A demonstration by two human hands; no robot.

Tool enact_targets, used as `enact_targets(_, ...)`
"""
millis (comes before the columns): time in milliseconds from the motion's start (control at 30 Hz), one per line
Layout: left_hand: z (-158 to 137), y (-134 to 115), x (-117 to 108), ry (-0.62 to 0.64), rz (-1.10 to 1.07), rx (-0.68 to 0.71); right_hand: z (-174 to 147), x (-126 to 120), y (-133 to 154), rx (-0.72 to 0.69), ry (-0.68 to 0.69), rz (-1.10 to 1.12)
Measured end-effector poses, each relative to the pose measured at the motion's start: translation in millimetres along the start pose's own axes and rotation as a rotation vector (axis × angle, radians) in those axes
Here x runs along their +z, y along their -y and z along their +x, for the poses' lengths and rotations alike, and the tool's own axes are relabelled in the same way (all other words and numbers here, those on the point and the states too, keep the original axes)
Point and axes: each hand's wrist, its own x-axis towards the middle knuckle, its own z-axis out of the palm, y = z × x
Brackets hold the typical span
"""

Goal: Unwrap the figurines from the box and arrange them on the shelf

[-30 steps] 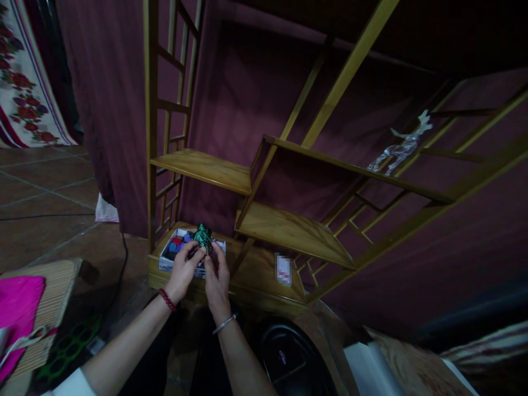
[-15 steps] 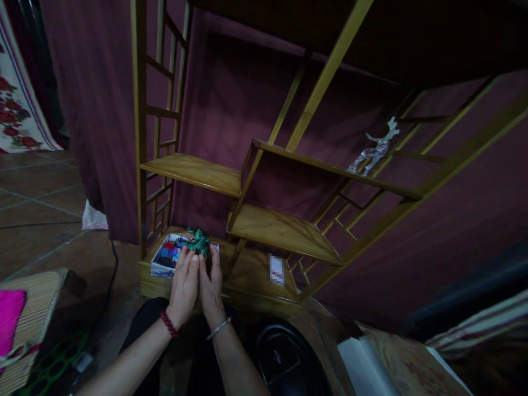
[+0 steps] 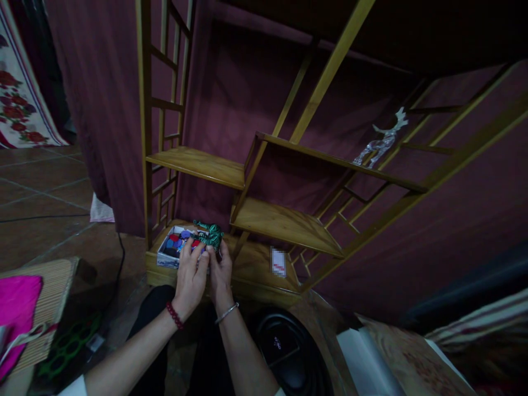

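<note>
A shiny dark-green striped ornament (image 3: 212, 236), shaped somewhat like a small animal figure, is held up in my right hand (image 3: 220, 269). Its lower part is hidden behind the fingers. My left hand (image 3: 193, 270) lies close beside it, fingers apart and stretched over the near right edge of an open box (image 3: 167, 258). Whether those fingertips touch the ornament or the box is not clear. Inside the box are several small round pieces (image 3: 175, 242) in red, blue, purple and black. The box rests on the bottom board of a wooden display shelf (image 3: 198, 165).
A clear deer figurine (image 3: 381, 146) stands on the upper right shelf. A blurred white card (image 3: 279, 262) lies on the bottom board. Near my knees is a black round appliance (image 3: 289, 352). At left, a bamboo-topped stool (image 3: 53, 280) bears pink cloth (image 3: 18, 300).
My hands have drawn apart slightly. The right one has shifted right with the green ornament, and the left has spread toward the box, showing more of its contents. The camera view has moved a little.
</note>
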Motion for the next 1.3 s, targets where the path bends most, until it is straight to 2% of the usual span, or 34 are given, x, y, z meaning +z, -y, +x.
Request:
enact_targets(200, 10, -1, -8, -0.013, 0.019, 0.088, -1, 2, 5, 0.048, -0.055, 0.176)
enact_targets(333, 17, -1, -14, -0.078, 0.004, 0.081, -2, 1, 6, 0.104, -0.105, 0.221)
enact_targets(467, 25, 0, -20, -0.108, -0.07, -0.033, -1, 1, 9, 0.152, -0.107, 0.245)
enact_targets(600, 32, 1, -22, -0.002, -0.255, -0.14, -1, 0, 13, 0.192, -0.127, 0.259)
enact_targets(733, 33, 0, -22, 0.086, -0.345, -0.183, -1, -3, 17, 0.249, -0.097, 0.287)
enact_targets(967, 34, -9, -23, 0.061, -0.417, -0.28, -1, -5, 21, 0.321, -0.01, 0.308)
enact_targets(1067, 36, -12, -23, 0.101, -0.475, -0.32, 0, -5, 21, 0.353, -0.004, 0.327)
enact_targets(1200, 37, -15, -23, 0.196, -0.556, -0.454, 1, -4, 19, 0.354, 0.03, 0.31)
enact_targets(1300, 36, -15, -21, 0.206, -0.594, -0.507, 1, -5, 17, 0.311, 0.019, 0.263)
